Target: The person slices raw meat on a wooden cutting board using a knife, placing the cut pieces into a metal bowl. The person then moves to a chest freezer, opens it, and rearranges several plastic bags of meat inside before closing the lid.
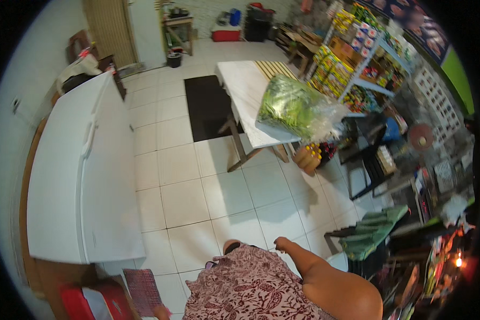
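At the lower edge, left of my patterned dress, a small part of my left hand (160,312) shows. It appears closed at the corner of a flat, pink-and-purple woven square (142,292) that looks like a hand fan. My right arm hangs out to the right of my body. My right hand (282,244) is low over the tiled floor, seen nearly end-on, and its fingers are too hard to make out. No object shows in it. Ahead, a large clear plastic bag of green leaves (290,109) lies on a white-topped table (237,88).
A white chest freezer (85,176) stands along the left wall, with a red box (98,301) nearer me. To the right are a dark chair (370,154), a green cloth (376,229) and shelves of packets (352,64). A black mat (202,109) lies beside the table.
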`<state>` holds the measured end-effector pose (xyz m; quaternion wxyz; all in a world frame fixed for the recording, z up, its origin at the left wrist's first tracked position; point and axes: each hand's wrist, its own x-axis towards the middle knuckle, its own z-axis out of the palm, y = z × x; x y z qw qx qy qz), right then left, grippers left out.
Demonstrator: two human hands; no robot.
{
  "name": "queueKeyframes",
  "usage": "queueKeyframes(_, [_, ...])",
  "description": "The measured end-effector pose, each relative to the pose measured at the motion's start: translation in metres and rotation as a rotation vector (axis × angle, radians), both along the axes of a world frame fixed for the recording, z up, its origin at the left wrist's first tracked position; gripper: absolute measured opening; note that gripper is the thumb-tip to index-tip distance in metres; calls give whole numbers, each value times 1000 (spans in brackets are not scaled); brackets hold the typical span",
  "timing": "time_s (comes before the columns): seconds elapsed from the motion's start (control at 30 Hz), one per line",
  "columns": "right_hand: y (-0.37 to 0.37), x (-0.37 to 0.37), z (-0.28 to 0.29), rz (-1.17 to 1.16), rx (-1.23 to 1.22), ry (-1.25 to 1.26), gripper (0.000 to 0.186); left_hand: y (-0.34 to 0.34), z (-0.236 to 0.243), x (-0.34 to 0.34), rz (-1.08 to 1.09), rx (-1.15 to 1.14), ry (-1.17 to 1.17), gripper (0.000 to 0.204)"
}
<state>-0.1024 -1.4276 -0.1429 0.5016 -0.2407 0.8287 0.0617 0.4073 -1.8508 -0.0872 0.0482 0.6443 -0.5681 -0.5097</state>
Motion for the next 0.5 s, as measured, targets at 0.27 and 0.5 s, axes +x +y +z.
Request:
queueKeyframes(0.27, [-84,-36,-37,-370,326,-240,21,-293,-19,-191,-212,-357,51,9])
queueKeyframes(0.5, [-388,-186,6,266,-356,326,39,-367,45,-356,-278,-214,249,12])
